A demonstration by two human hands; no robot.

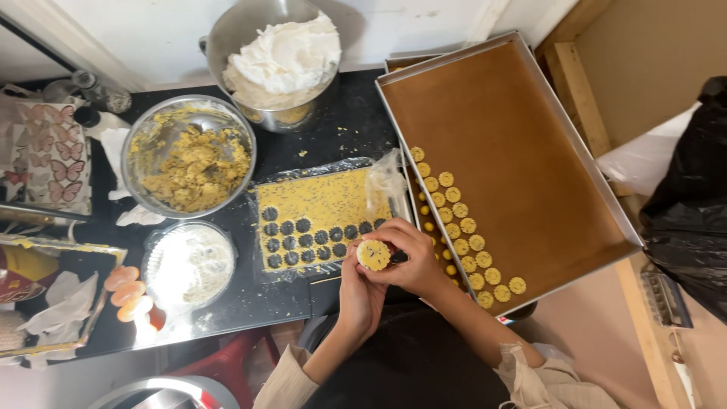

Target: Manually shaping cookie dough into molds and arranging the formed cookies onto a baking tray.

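My right hand (pixel 413 257) and my left hand (pixel 357 291) together hold a small round cutter with a yellow disc of dough (pixel 373 254) in it, just below the rolled dough sheet (pixel 322 204). The yellow speckled sheet lies on clear plastic and has rows of round holes cut along its lower part. To the right, a large baking tray (pixel 522 151) lined with brown paper carries several cut yellow rounds (pixel 462 227) along its lower left edge.
A steel bowl of crumbly yellow dough (pixel 189 155) and a steel pot of white cream (pixel 284 57) stand at the back. A container of white flour (pixel 189 265) sits front left. A black bag (pixel 693 204) hangs at the right.
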